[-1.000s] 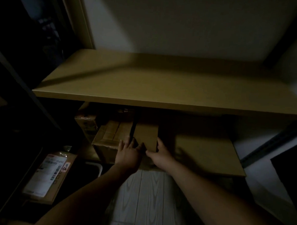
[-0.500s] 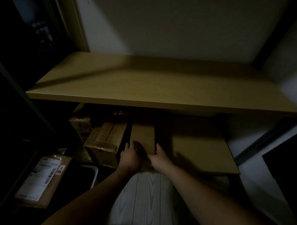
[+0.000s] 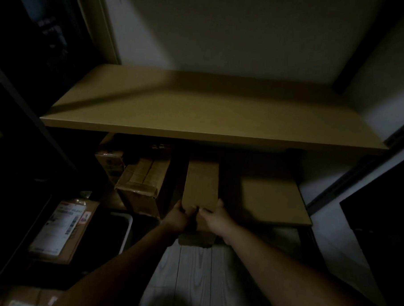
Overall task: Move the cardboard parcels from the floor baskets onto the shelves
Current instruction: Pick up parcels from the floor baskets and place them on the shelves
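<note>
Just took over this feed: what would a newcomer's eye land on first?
The left hand and right hand grip a narrow cardboard parcel at the front of the lower shelf, centre frame. The wide upper shelf spans the view above; a labelled parcel lies at lower left.

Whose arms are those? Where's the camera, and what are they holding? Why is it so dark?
No robot here: those are a person's bare arms. The one picture comes from a camera worn on their head, looking down, so you see what they see. The room is simply dim. The left hand and right hand both grip the near end of a narrow parcel lying on the lower shelf. A taped box sits to its left. Lower left, a labelled parcel lies beside a white-rimmed basket.
</note>
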{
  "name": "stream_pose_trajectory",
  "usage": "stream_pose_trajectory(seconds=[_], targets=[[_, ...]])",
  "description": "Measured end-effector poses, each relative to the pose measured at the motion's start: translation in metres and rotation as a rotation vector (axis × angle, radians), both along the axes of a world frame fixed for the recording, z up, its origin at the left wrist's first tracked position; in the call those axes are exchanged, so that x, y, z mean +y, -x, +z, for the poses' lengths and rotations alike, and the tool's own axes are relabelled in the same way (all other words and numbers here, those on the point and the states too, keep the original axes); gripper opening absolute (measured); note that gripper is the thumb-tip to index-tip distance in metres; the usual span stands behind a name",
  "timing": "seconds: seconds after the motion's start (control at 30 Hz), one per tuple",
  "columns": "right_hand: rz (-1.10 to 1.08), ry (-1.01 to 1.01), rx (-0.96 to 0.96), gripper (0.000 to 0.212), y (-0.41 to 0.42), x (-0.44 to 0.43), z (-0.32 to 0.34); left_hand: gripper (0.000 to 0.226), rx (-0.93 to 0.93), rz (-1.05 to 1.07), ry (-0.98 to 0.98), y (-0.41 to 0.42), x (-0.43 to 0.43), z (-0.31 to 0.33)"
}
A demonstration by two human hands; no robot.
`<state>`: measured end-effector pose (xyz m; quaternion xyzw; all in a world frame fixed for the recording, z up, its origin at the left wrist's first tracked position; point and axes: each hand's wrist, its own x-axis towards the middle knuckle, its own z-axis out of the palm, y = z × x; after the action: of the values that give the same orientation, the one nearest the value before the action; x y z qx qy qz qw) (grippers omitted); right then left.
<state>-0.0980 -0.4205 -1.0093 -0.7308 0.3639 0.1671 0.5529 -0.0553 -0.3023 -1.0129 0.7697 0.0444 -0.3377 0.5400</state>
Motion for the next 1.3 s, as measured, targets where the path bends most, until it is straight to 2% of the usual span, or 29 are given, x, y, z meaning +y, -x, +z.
stream_pose_trajectory(seconds=[0.13, 0.27, 0.43, 0.53, 0.63, 1.07, 1.2, 1.3], targets=[[-0.014, -0.041, 0.052, 0.074, 0.022, 0.008, 0.051, 0.057, 0.064, -0.036, -0.026, 0.020, 0.013, 0.052], [0.003, -0.020, 0.161, 0.075, 0.054, 0.016, 0.105, 0.031, 0.125, -0.062, -0.058, 0.055, 0.025, 0.123], [0.097, 0.038, 0.288, 0.062, 0.106, 0.037, 0.211, 0.040, 0.187, -0.105, -0.130, 0.111, 0.047, 0.216], [0.132, 0.007, 0.333, 0.066, 0.139, 0.050, 0.271, 0.052, 0.253, -0.124, -0.226, 0.146, 0.069, 0.276], [0.157, 0.018, 0.328, 0.067, 0.169, 0.066, 0.326, 0.054, 0.288, -0.084, -0.187, 0.177, 0.088, 0.331], [0.017, 0.082, -0.008, 0.060, 0.273, 0.190, 0.511, 0.057, -0.029, -0.068, 0.065, 0.280, 0.203, 0.518], [-0.004, 0.159, -0.157, 0.060, 0.290, 0.204, 0.574, 0.065, -0.149, -0.059, 0.094, 0.293, 0.218, 0.581], [-0.022, 0.141, -0.290, 0.065, 0.293, 0.205, 0.620, 0.067, -0.273, -0.056, 0.095, 0.301, 0.222, 0.629]])
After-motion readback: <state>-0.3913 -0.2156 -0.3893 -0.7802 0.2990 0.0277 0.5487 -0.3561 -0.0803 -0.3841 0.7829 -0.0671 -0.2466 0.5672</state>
